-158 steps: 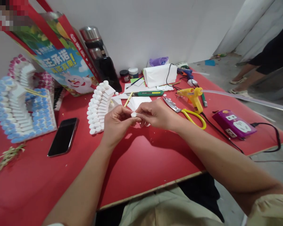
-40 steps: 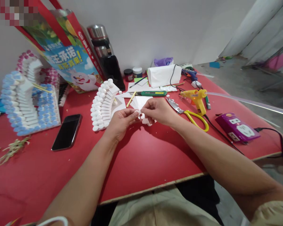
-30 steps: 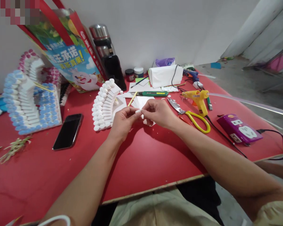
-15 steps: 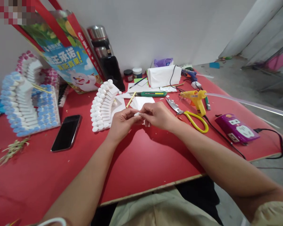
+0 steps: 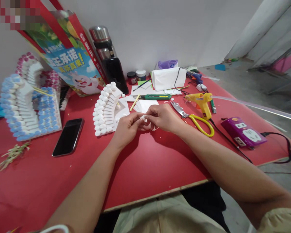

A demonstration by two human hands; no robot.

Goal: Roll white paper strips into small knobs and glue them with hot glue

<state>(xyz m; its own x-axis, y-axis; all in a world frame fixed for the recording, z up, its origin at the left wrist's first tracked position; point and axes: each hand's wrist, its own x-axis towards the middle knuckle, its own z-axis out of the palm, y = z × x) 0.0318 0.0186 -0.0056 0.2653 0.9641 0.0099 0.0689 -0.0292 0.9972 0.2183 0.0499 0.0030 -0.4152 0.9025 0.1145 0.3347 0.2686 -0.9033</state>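
Observation:
My left hand [image 5: 126, 127] and my right hand [image 5: 163, 117] meet over the middle of the red table [image 5: 145, 161]. Both pinch one small white foam piece [image 5: 143, 117] between thumb and fingertips. More white bits show under my right palm. Just left of my hands stands a white foam stair model [image 5: 106, 108] edged with round white knobs. A stack of white sheets [image 5: 143, 105] lies right behind my fingers.
A black phone [image 5: 68, 136] lies to the left, with a blue-tipped foam model [image 5: 29, 111] beyond it. Yellow-handled scissors [image 5: 196, 119], a yellow glue gun [image 5: 201, 103], a green cutter [image 5: 155, 96] and a purple power strip [image 5: 243, 136] lie to the right. A printed bag [image 5: 68, 61] and a flask [image 5: 106, 55] stand behind.
My hands stay together on the white foam piece, with only small finger shifts. The person seen at the far right at first is out of view.

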